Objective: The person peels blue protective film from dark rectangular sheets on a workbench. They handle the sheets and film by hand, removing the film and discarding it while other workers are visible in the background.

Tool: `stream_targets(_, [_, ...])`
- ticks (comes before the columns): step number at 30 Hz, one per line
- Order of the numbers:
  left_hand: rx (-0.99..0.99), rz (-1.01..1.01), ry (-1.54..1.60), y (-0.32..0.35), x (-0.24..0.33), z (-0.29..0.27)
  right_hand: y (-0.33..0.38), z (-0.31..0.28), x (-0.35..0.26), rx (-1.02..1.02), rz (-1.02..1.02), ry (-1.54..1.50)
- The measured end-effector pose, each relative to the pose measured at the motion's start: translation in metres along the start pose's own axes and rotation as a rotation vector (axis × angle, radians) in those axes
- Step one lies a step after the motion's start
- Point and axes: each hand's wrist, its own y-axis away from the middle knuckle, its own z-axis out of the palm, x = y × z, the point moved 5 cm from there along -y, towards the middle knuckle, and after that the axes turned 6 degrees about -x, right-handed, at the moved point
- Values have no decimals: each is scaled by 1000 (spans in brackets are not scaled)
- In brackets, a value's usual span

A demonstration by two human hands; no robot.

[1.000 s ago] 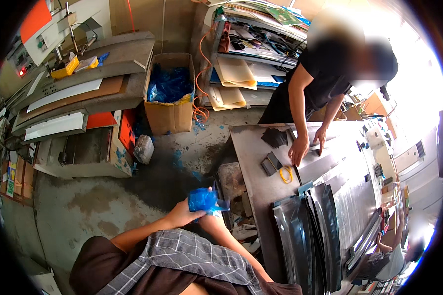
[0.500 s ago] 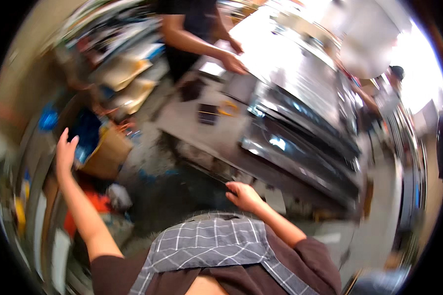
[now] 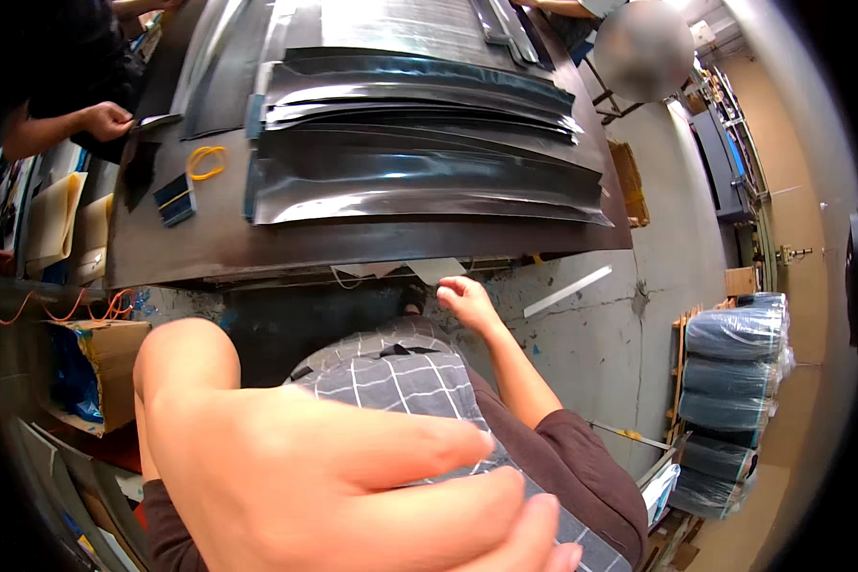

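My left hand [image 3: 343, 467] is raised close to the camera and looks very large. Its fingers point right, somewhat bent and apart, with nothing seen in them; the palm side is hidden. My right hand [image 3: 465, 300] hangs in front of the table's near edge, fingers loosely curled and apart, holding nothing that I can see. Beyond it, on the dark table [image 3: 400, 240], lie long, glossy dark sheets [image 3: 419, 181] in overlapping layers. To their left are a yellow band loop [image 3: 206, 163] and a small dark bundle [image 3: 174, 200] with a yellow band around it.
At the far left, a co-worker's hand [image 3: 108, 120] is at a thin flat piece. Another person's arm [image 3: 558, 6] shows at the far edge. A cardboard box [image 3: 119, 372] with blue plastic stands on the left. Film-wrapped rolls [image 3: 729, 377] are stacked on the right.
My view has turned right, squarely facing the table. My left hand has come from the far left, up and inward toward the camera. My right hand stays low by the table.
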Motion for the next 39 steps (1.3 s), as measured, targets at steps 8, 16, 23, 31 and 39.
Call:
stream_targets(8, [-925,-610,350,31,-222,173,-40,-186,55,285,180,-708])
stream_targets(16, [-1070,-1206,-514,256,-435,277,-73,-239,81,215,242,-1008])
stream_targets(23, [-679,-946,-583,251,-431,283,-84,-235,86,184,213,-1088])
stream_targets(31, [-1139,-1325,-244,228,-431,276,-81,-225,96,138,157,-1173])
stream_targets(39, [-1248,-1247,-66,209,-394,280,-49,-202,93,43,83,-1408])
